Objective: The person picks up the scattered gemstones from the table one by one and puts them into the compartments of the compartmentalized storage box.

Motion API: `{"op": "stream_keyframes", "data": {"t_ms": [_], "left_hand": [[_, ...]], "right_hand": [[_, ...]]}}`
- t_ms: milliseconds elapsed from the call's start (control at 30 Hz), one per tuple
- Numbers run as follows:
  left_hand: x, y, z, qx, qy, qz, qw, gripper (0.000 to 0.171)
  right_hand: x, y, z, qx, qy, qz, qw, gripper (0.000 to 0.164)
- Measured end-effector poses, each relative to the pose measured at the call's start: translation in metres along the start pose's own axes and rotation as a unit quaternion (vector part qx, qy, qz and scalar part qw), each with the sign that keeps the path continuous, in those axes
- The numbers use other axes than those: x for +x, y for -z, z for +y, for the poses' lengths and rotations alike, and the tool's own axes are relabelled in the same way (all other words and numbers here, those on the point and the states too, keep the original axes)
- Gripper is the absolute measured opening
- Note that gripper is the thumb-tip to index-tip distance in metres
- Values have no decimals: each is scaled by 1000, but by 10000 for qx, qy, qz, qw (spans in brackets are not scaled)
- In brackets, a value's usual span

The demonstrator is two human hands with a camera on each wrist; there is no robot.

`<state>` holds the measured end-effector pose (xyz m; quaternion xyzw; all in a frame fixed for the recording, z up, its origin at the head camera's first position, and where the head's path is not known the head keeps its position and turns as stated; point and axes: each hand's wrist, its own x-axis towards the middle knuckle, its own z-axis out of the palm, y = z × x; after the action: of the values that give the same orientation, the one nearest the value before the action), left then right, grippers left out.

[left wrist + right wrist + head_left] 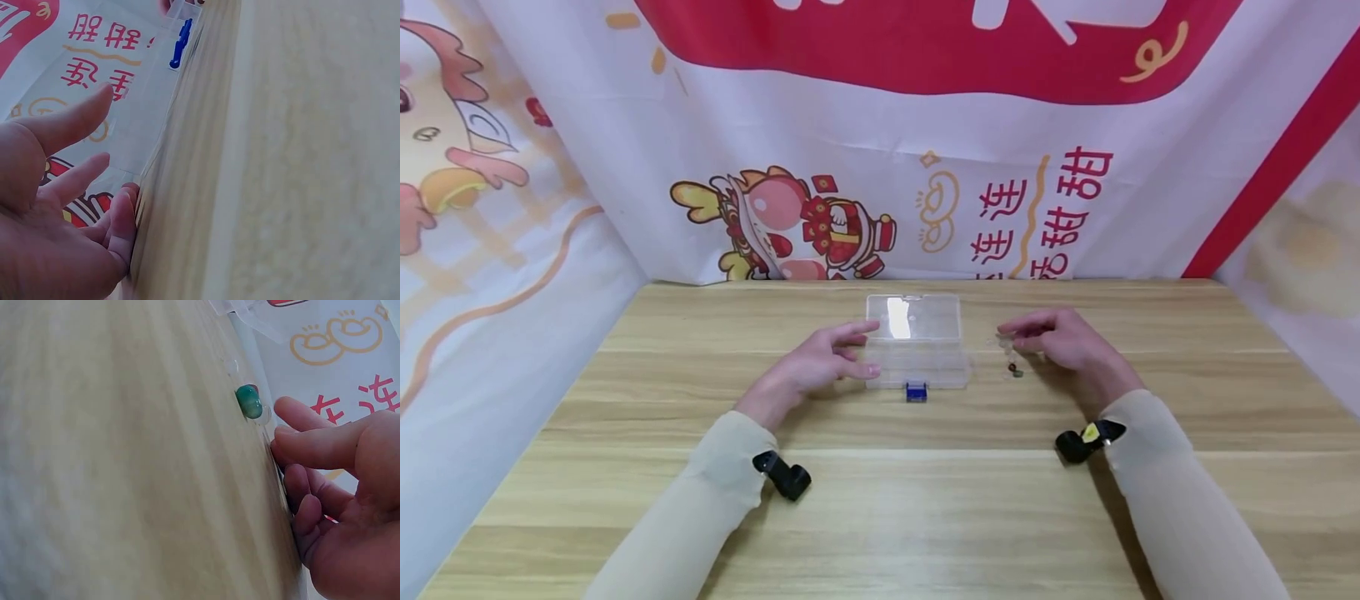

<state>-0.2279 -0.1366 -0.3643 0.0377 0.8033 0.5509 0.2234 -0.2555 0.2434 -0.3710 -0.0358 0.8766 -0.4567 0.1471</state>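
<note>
A clear plastic compartment box lies on the table with its transparent lid raised at the back and a blue latch at the front. My left hand is at the box's left side, thumb and fingers spread apart at its edge. To the right of the box, my right hand reaches down to several tiny beads, some of them clear. In the right wrist view a green bead lies just beyond the thumb and forefinger, with a clear bead close to their tips. Nothing shows held between them.
A dark red bead lies on the wood-grain table in front of the right fingertips. Printed cloth hangs behind the table and along both sides. Each sleeve carries a small black wrist camera.
</note>
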Motion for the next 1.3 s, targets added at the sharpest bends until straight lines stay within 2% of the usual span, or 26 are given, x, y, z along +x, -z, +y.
{"op": "stream_keyframes", "data": {"t_ms": [200,467,867,1033,1300], "left_hand": [[1,-2,1,4,24,53,10000,77],[0,-5,-2,51,94,39,9999,71],[0,-3,-1,153,189,79,9997,71],[1,-2,-1,194,145,85,9997,71],[1,-4,-1,145,58,49,9999,72]], "right_hand": [[1,-2,-4,-558,159,91,9983,31],[3,-6,-1,-788,225,213,9964,29],[4,-7,-4,-953,134,369,9947,23],[4,-8,-7,-934,101,332,9950,21],[2,-8,-6,-965,282,198,9947,21]]}}
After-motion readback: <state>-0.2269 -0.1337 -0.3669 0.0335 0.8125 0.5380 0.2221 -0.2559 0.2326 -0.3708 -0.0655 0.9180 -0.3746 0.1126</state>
